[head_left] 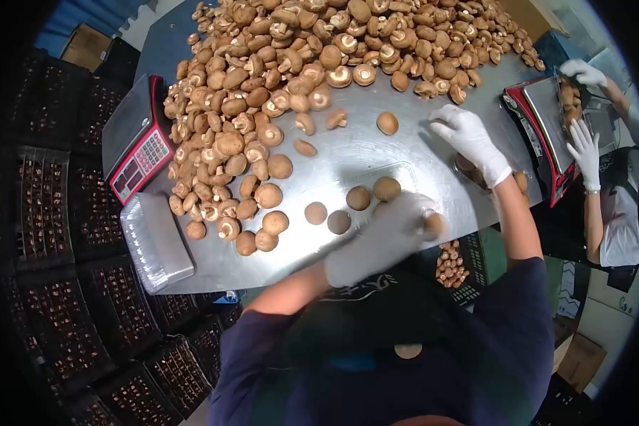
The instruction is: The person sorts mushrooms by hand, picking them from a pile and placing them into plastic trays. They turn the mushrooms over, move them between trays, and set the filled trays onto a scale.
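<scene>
My left hand (383, 245), in a white glove and smeared by motion, is low over the steel table with a brown shiitake mushroom (434, 225) at its fingertips. Just beyond it several mushrooms lie cap up, among them one cap (358, 198), in what looks like a clear plastic tray (405, 167). My right hand (470, 138), also gloved, is over the table with thumb and fingers apart and nothing between them. Partly hidden under its wrist are more mushrooms (467, 165). A single mushroom (387, 123) lies left of that hand.
A large mushroom heap (263, 92) covers the far and left table. At left are a red scale (140, 153) and stacked clear trays (157, 241). Another scale (543, 128) stands right, where a co-worker's gloved hands (584, 153) are. Black crates (57, 312) of mushrooms stand left.
</scene>
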### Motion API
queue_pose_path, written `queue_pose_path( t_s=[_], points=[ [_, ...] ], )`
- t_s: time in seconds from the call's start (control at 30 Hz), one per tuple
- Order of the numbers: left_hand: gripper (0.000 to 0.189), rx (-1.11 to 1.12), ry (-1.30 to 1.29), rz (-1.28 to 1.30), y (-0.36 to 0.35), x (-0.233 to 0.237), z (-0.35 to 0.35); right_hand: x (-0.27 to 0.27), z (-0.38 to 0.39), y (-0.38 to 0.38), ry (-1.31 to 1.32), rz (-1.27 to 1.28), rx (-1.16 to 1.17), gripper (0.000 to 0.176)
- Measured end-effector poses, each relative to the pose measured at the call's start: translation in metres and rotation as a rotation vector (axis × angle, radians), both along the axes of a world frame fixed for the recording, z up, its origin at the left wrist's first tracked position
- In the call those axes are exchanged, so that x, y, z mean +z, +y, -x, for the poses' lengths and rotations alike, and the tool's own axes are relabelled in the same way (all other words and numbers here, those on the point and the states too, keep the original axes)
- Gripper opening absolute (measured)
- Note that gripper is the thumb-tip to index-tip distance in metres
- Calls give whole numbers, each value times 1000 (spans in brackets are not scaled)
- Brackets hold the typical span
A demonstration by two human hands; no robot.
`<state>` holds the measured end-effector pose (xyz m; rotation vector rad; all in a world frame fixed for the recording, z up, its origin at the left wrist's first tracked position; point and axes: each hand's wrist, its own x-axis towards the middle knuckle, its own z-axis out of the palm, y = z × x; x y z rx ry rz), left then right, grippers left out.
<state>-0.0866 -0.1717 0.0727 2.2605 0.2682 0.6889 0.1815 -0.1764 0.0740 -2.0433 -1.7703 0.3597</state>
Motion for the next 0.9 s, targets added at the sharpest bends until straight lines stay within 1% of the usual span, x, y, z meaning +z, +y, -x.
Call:
queue_pose_path(
  t_s=[0.03,0.07,0.13,0.17,0.2,0.23,0.27,0.33,0.4,0.43,0.47,0.5,0.53,0.6,0.63,0.67,0.7,0.73,0.8,0.83,0.9],
  points=[
    [38,-149,54,277,-8,11,-7,1,-9,-1,-31,31,-22,22],
    [38,-149,53,278,0,7,-11,1,-15,-1,10,78,-70,29],
    [47,312,67,-49,52,-12,-30,-18,-25,5,-109,-28,-222,41],
    [48,448,18,-252,87,-26,-32,-31,-26,14,-106,-21,-218,41],
    [46,597,126,-318,114,-43,-33,-44,-26,29,-209,-149,-338,47],
    [45,555,290,-299,137,-51,-33,-55,-27,48,-314,-285,-461,52],
    [43,510,453,-280,152,-54,-31,-66,-29,66,-312,-286,-464,52],
    [44,462,450,-246,163,-55,-26,-86,-24,98,-249,-336,-743,52],
    [45,413,455,-211,171,-56,-17,-94,-1,114,-184,-480,-781,49],
    [46,364,389,-198,174,-57,-12,-96,13,123,-140,-557,-816,43],
    [47,317,318,-186,176,-57,-10,-94,24,125,-25,-588,-778,35],
    [51,320,277,-252,174,-60,-8,-91,34,123,1,-571,-724,31],
    [51,322,283,-247,174,-64,-7,-89,42,120,26,-552,-668,28],
    [52,333,359,-377,169,-63,-9,-87,55,114,118,-536,-515,25],
    [51,345,413,-331,169,-62,-13,-85,61,107,127,-507,-477,25],
    [51,342,416,-330,171,-61,-14,-81,66,101,134,-481,-441,25],
    [51,335,423,-321,172,-60,-15,-86,62,95,29,-466,-378,30],
    [51,330,428,-312,172,-59,-15,-86,58,90,28,-462,-377,30],
    [54,348,413,-274,165,-55,-11,-81,50,80,426,-307,-225,37],
    [56,366,357,-255,163,-55,-8,-79,47,75,343,-303,-213,43],
    [58,379,290,-203,154,-47,-2,-80,38,65,234,-299,-181,47]
  ],
)
